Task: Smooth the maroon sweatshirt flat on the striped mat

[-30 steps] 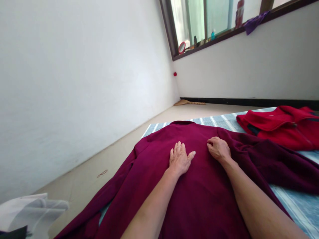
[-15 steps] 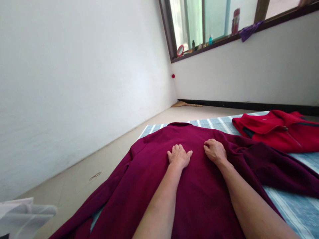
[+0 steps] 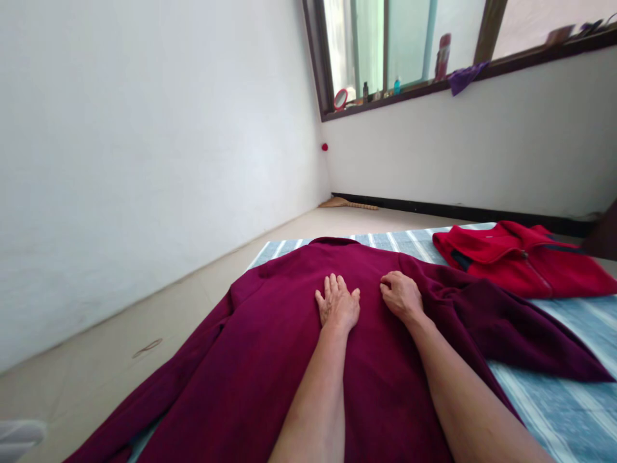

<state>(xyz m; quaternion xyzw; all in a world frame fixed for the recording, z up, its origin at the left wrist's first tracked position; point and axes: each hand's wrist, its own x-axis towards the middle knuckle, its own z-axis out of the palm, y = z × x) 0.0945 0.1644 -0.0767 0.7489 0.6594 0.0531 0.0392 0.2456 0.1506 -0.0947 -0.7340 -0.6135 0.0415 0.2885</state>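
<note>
A dark maroon coat lies spread on a blue and white striped mat, collar toward the far wall. My left hand rests flat on its upper back, fingers stretched out and open. Just to the right, my right hand has its fingers curled, pinching a fold of the maroon fabric where the right side is folded over. Both forearms reach out over the coat.
A bright red jacket lies on the mat at the right. White walls stand left and ahead, with a windowsill holding bottles, a small mirror and a purple cloth. A hand broom lies by the far skirting. A white object shows at the bottom left.
My left hand has drawn its thumb in and slid slightly left on the coat. The view has shifted left; the right hand keeps its hold on the fold.
</note>
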